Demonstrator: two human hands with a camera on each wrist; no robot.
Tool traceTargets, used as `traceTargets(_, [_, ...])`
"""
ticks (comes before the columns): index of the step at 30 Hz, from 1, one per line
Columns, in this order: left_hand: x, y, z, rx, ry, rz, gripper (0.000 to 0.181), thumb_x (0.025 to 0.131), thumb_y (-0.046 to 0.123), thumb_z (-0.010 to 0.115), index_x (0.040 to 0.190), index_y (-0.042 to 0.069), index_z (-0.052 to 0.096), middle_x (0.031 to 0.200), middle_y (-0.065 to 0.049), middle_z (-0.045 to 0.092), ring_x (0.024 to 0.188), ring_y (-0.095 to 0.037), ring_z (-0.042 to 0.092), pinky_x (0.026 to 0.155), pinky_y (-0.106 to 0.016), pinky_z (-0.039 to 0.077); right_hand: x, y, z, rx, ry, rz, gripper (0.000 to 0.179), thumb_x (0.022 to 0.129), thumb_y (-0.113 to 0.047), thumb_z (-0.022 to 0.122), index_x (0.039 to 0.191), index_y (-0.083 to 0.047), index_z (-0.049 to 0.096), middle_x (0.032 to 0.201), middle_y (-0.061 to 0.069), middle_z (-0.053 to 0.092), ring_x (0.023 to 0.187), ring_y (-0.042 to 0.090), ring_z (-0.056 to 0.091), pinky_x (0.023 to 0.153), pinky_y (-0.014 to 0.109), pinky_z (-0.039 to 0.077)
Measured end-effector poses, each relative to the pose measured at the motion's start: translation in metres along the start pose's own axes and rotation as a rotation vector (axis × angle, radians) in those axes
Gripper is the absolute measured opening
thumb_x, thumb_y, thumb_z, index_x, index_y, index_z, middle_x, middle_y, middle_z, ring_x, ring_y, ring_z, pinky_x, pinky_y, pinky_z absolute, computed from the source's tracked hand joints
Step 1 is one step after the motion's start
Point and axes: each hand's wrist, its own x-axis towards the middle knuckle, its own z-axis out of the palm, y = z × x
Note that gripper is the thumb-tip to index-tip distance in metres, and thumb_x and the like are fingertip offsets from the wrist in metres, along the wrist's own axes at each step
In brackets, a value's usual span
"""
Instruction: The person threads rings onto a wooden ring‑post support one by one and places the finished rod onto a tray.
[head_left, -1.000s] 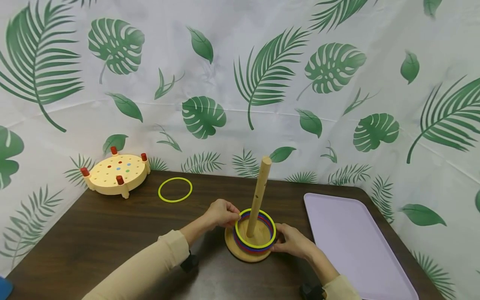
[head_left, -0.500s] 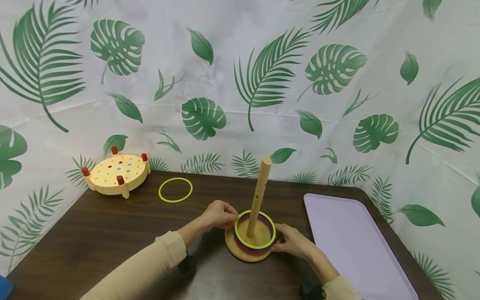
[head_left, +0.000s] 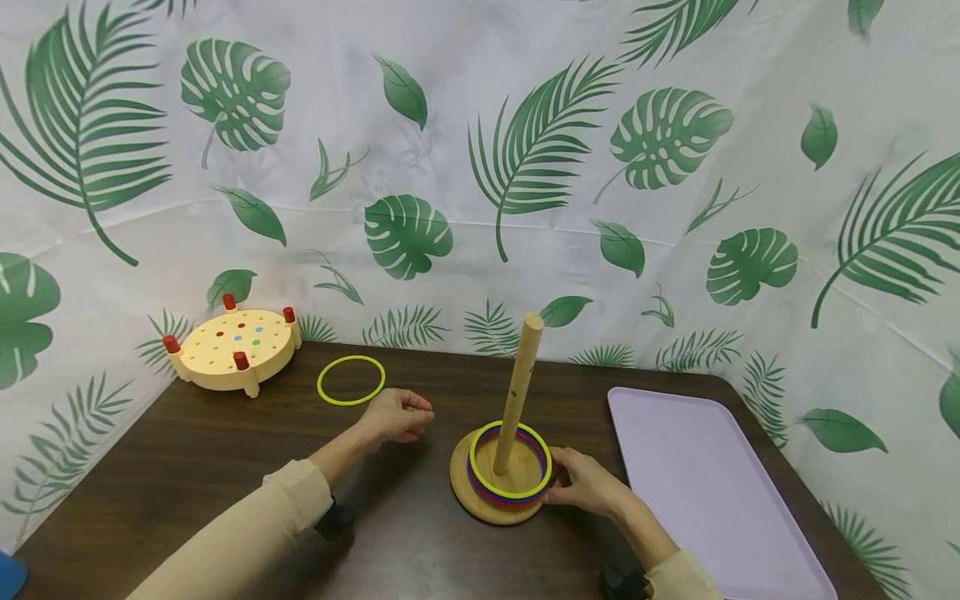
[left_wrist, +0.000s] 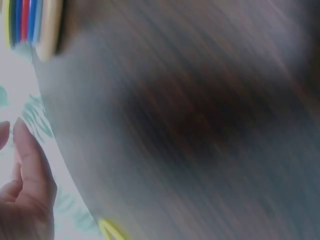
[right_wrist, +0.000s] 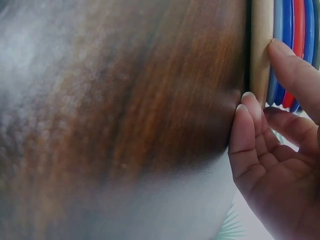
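Observation:
A wooden ring stand (head_left: 467,498) with a tall upright pole (head_left: 520,383) stands on the dark table. Several rings in blue and red lie stacked round the pole's foot, with a yellow ring (head_left: 510,497) on top. My right hand (head_left: 588,482) grips the stand's right side; in the right wrist view its thumb and fingers meet the base rim (right_wrist: 260,60) close beside the stacked rings (right_wrist: 298,30). My left hand (head_left: 397,414) hovers left of the stand, fingers loosely bent and holding nothing. Just beyond it lies another yellow ring (head_left: 351,403), flat on the table.
At the back left stands a round cream pegboard (head_left: 236,346) with red-tipped legs pointing up. A lilac tray (head_left: 705,475) lies along the right side. Part of a blue object (head_left: 11,575) shows at the lower left edge. A leaf-print cloth (head_left: 480,167) hangs behind the table.
My left hand has let go of the stacked yellow ring and moved left and away, toward the loose yellow ring. The right hand stays at the stand.

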Motion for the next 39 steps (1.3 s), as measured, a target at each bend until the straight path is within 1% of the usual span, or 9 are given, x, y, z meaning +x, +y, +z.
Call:
traceTargets(4, [0.000, -0.011, -0.023, -0.012, 0.055, -0.010, 0.025, 0.088, 0.008, 0.062, 0.107, -0.008, 0.060, 0.097, -0.020, 0.067, 0.082, -0.029, 0.067, 0.070, -0.037, 0.058, 0.000, 0.000, 0.001, -0.003, 0.001, 0.001, 0.039, 0.074, -0.017, 0.078, 0.103, 0.001, 0.060, 0.076, -0.002, 0.057, 0.068, 0.001, 0.050, 0.061, 0.019, 0.045])
traceTargets(8, [0.001, -0.024, -0.046, -0.005, 0.137, -0.025, 0.027, 0.090, 0.008, 0.061, 0.110, -0.010, 0.059, 0.102, -0.024, 0.066, 0.084, -0.030, 0.067, 0.071, -0.036, 0.058, -0.001, 0.000, 0.002, 0.008, 0.000, 0.001, 0.042, 0.074, -0.016, 0.078, 0.107, 0.001, 0.059, 0.077, -0.001, 0.057, 0.068, 0.001, 0.050, 0.061, 0.018, 0.045])
traceTargets(11, [0.001, -0.032, -0.063, 0.004, 0.189, -0.043, 0.029, 0.090, 0.009, 0.060, 0.111, -0.010, 0.058, 0.102, -0.024, 0.066, 0.083, -0.027, 0.067, 0.069, -0.034, 0.058, -0.001, 0.000, 0.002, 0.015, 0.002, -0.009, 0.041, 0.074, -0.015, 0.078, 0.107, 0.002, 0.059, 0.077, 0.000, 0.057, 0.068, 0.002, 0.050, 0.060, 0.018, 0.045])
traceTargets(16, [0.002, -0.045, -0.088, 0.020, 0.246, -0.083, 0.031, 0.089, 0.010, 0.060, 0.113, -0.010, 0.058, 0.100, -0.022, 0.066, 0.077, -0.018, 0.066, 0.068, -0.030, 0.058, 0.000, 0.001, 0.003, 0.004, 0.005, -0.013, 0.038, 0.074, -0.016, 0.078, 0.102, 0.001, 0.060, 0.076, 0.000, 0.057, 0.068, 0.001, 0.051, 0.061, 0.018, 0.045])
traceTargets(20, [0.003, -0.054, -0.104, 0.023, 0.279, -0.099, 0.033, 0.089, 0.009, 0.060, 0.114, -0.012, 0.055, 0.097, -0.019, 0.067, 0.076, -0.017, 0.066, 0.067, -0.029, 0.058, 0.000, 0.001, 0.003, 0.009, 0.002, -0.010, 0.038, 0.074, -0.016, 0.078, 0.103, 0.001, 0.060, 0.076, 0.000, 0.057, 0.067, 0.001, 0.051, 0.060, 0.018, 0.045])
traceTargets(26, [0.004, -0.062, -0.119, 0.011, 0.305, -0.127, 0.040, 0.088, 0.008, 0.063, 0.118, -0.014, 0.052, 0.096, -0.021, 0.066, 0.073, -0.013, 0.066, 0.063, -0.027, 0.057, 0.000, 0.000, 0.003, 0.024, 0.002, -0.007, 0.038, 0.074, -0.015, 0.078, 0.104, 0.001, 0.060, 0.077, 0.001, 0.058, 0.067, 0.002, 0.050, 0.060, 0.018, 0.045])
traceTargets(31, [0.011, -0.072, -0.129, 0.001, 0.307, -0.118, 0.042, 0.085, 0.009, 0.066, 0.114, -0.017, 0.052, 0.094, -0.023, 0.061, 0.070, -0.014, 0.064, 0.063, -0.028, 0.058, 0.000, 0.001, 0.003, 0.023, 0.006, -0.009, 0.037, 0.074, -0.015, 0.078, 0.103, 0.001, 0.060, 0.077, 0.002, 0.058, 0.067, 0.001, 0.051, 0.060, 0.018, 0.045])
traceTargets(35, [0.015, -0.073, -0.130, 0.012, 0.314, -0.126, 0.042, 0.084, 0.008, 0.066, 0.115, -0.017, 0.051, 0.099, -0.027, 0.059, 0.071, -0.015, 0.064, 0.064, -0.029, 0.058, -0.001, 0.001, 0.003, 0.019, 0.002, 0.000, 0.037, 0.075, -0.016, 0.078, 0.102, 0.001, 0.059, 0.077, 0.000, 0.057, 0.067, 0.001, 0.050, 0.060, 0.018, 0.045])
traceTargets(39, [0.014, -0.069, -0.127, 0.050, 0.325, -0.177, 0.044, 0.086, 0.008, 0.062, 0.121, -0.016, 0.048, 0.111, -0.030, 0.052, 0.069, -0.011, 0.063, 0.065, -0.027, 0.058, 0.000, 0.000, 0.003, 0.016, -0.009, 0.006, 0.035, 0.077, -0.017, 0.077, 0.101, 0.001, 0.060, 0.077, -0.001, 0.057, 0.067, 0.001, 0.051, 0.060, 0.018, 0.045])
